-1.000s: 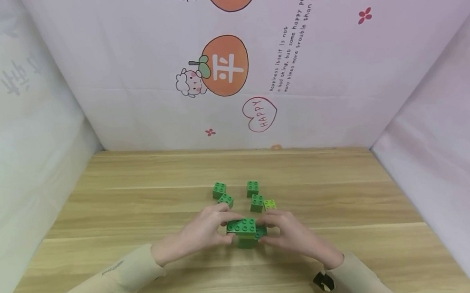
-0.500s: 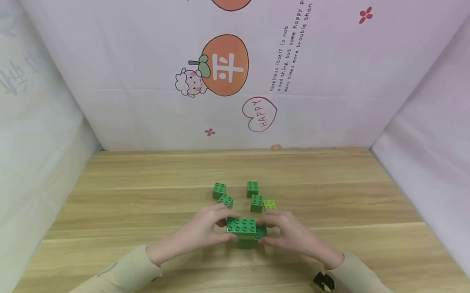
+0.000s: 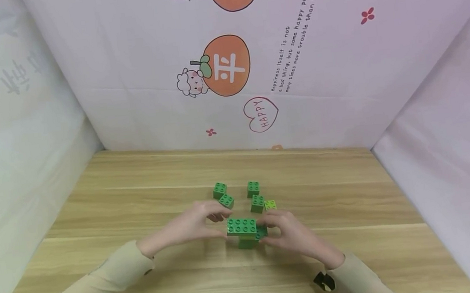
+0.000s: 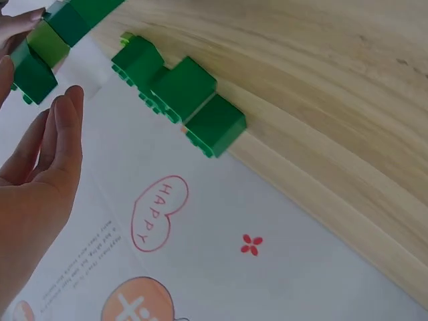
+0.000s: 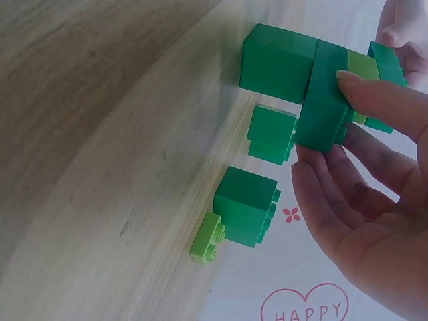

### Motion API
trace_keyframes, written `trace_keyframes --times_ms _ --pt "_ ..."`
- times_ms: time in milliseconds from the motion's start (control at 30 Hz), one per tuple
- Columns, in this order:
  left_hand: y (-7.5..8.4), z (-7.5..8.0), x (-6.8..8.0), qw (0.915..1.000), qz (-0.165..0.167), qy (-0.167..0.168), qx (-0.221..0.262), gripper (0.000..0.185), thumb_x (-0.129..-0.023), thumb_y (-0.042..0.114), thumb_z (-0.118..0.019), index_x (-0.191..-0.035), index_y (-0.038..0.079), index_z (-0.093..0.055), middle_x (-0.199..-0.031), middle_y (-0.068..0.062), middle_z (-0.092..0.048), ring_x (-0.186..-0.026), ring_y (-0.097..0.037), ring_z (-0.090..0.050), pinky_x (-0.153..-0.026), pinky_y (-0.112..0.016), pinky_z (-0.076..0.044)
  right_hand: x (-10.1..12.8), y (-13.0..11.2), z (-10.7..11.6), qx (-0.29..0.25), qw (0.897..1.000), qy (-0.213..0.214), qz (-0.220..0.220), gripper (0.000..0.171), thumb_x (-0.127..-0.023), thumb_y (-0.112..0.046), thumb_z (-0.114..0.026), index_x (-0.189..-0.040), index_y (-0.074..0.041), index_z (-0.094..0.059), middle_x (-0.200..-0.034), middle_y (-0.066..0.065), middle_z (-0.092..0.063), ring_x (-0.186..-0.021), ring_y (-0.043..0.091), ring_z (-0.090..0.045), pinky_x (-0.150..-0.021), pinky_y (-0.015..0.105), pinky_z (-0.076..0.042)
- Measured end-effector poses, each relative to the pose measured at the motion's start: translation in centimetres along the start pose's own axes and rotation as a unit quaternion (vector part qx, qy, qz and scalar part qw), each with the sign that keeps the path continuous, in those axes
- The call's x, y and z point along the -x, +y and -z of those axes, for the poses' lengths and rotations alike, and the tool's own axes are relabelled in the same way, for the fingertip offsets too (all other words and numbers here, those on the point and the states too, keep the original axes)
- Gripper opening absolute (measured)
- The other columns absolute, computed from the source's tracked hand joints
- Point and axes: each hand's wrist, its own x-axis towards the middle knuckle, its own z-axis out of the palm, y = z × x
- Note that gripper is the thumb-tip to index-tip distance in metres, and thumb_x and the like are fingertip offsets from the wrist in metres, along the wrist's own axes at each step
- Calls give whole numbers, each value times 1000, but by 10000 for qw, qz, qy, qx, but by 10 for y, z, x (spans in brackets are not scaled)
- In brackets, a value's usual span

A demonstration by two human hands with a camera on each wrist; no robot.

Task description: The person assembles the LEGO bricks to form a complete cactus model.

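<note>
A stack of green bricks (image 3: 242,227) stands on the wooden table (image 3: 138,209), with a long dark green brick on top and a light green layer beneath. My right hand (image 3: 269,229) pinches the right end of the stack (image 5: 321,100), thumb on one face and fingers (image 5: 334,200) on the other. My left hand (image 3: 218,220) hovers just left of the stack with its fingers (image 4: 63,140) straight and holding nothing. The stack (image 4: 40,50) shows just beyond those fingertips.
Several loose dark green bricks (image 3: 226,201) (image 3: 257,203) lie just behind the stack, with one small light green brick (image 3: 270,205) at their right. These bricks (image 4: 180,100) (image 5: 244,204) lie close together. Printed sheet walls (image 3: 252,68) enclose the table on three sides.
My left hand has let go of the stack's left end, drawn back a little to the left and opened its fingers. The right hand and the stack have stayed put.
</note>
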Motion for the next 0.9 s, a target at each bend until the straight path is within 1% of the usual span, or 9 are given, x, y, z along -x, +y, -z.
trace_keyframes --times_ms 67,200,333,467,633,767,900 --pt "-4 3 1 9999 -20 61 -81 44 -82 11 -79 -122 0 -65 -116 -15 -71 -98 -28 -72 -85 -20 -60 0 0 0 3 10000 -5 -19 32 -78 -11 -81 -108 -6 -71 -103 4 -72 -93 15 -68 -84 24 -61" --pt "-11 6 1 9991 52 321 -289 39 -82 4 -77 -119 -3 -66 -111 -16 -73 -94 -27 -72 -82 -21 -61 0 0 -1 -12 10000 -34 -90 32 -78 -11 -80 -109 -6 -71 -103 4 -72 -94 15 -68 -84 24 -60" --pt "-18 7 0 9973 309 552 -371 35 -83 5 -77 -115 -5 -67 -109 -18 -73 -92 -28 -73 -81 -22 -62 0 -1 -1 -12 9999 -47 -119 32 -78 -11 -80 -109 -6 -71 -103 4 -72 -94 15 -68 -84 24 -61" --pt "-26 6 -3 9953 552 719 -342 32 -83 6 -77 -112 -6 -68 -108 -19 -74 -91 -27 -73 -79 -24 -62 0 -1 -1 -5 9999 -59 -124 32 -78 -11 -80 -109 -6 -71 -103 4 -72 -93 15 -68 -84 26 -61" --pt "-37 4 -8 9939 779 721 -315 31 -83 7 -76 -110 -6 -69 -107 -20 -73 -90 -26 -73 -78 -23 -62 0 -2 0 8 10000 -11 -90 32 -78 -11 -80 -108 -7 -71 -102 4 -72 -93 15 -68 -83 26 -61" --pt "-44 2 -12 9917 1060 665 -309 31 -83 8 -76 -111 -5 -69 -108 -19 -73 -91 -24 -73 -78 -23 -62 -1 -2 1 30 10000 -32 -71 32 -78 -11 -80 -109 -6 -71 -103 4 -72 -93 16 -68 -84 25 -61" --pt "-48 -2 -18 9861 1498 678 -227 34 -83 12 -78 -112 -2 -69 -108 -18 -74 -91 -22 -72 -80 -27 -62 -1 -1 1 33 10000 -45 -80 32 -78 -11 -80 -109 -6 -71 -103 5 -72 -94 16 -68 -85 24 -60"
